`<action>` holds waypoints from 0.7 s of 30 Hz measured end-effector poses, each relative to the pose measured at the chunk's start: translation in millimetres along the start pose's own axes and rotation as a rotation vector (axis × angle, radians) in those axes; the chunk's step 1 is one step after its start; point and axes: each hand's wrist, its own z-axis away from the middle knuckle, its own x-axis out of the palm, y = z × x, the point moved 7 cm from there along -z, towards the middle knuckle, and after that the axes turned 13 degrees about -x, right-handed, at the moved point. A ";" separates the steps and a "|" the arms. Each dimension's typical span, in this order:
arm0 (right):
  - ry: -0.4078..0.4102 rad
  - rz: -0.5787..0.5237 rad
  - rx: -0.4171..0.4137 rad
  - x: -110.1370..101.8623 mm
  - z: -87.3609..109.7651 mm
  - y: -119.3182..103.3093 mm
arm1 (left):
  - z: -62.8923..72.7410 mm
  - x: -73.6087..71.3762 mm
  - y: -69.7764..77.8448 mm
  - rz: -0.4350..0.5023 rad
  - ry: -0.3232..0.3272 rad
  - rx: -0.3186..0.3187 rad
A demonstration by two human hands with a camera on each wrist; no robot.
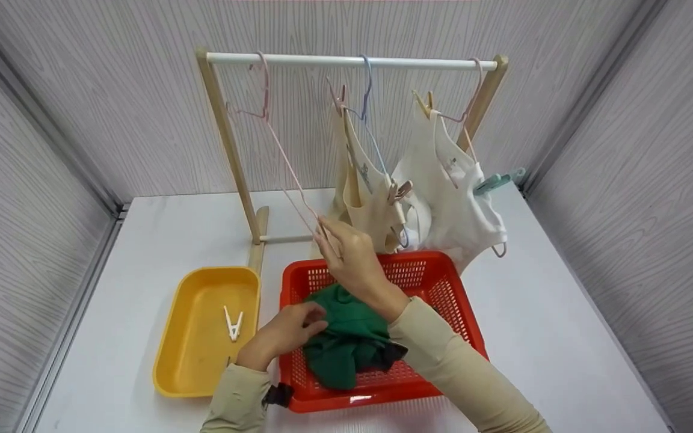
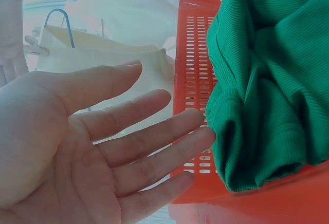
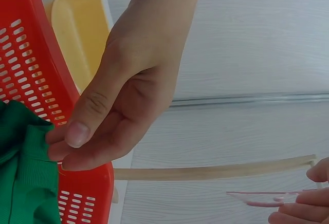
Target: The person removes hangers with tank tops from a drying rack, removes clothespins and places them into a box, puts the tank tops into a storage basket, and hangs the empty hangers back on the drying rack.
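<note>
On the rail, the pink hanger hangs by its hook while the right hand pinches its near end between thumb and fingers, seemingly to steady it. At the left side of the basket, the left hand holds nothing, fingers relaxed beside the green cloth lying inside; farther right, pegs clip pale garments, presumably against slipping.

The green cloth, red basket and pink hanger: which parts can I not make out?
Head view: floor of the red basket, partly under the green cloth.
Head view: lower end of the pink hanger, behind the right hand.
Left wrist view: the cloth, cut off by right edge.
Right wrist view: cloth, cut off by left edge.
</note>
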 end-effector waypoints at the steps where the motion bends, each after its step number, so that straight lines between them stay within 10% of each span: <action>1: 0.004 0.007 -0.003 -1.6 1.0 -0.5 | 0.0 -0.1 0.2 0.000 -0.001 -0.004; 21: 0.216 0.347 -0.073 -50.4 15.1 -0.8 | 0.8 -3.2 5.1 -0.012 0.025 0.058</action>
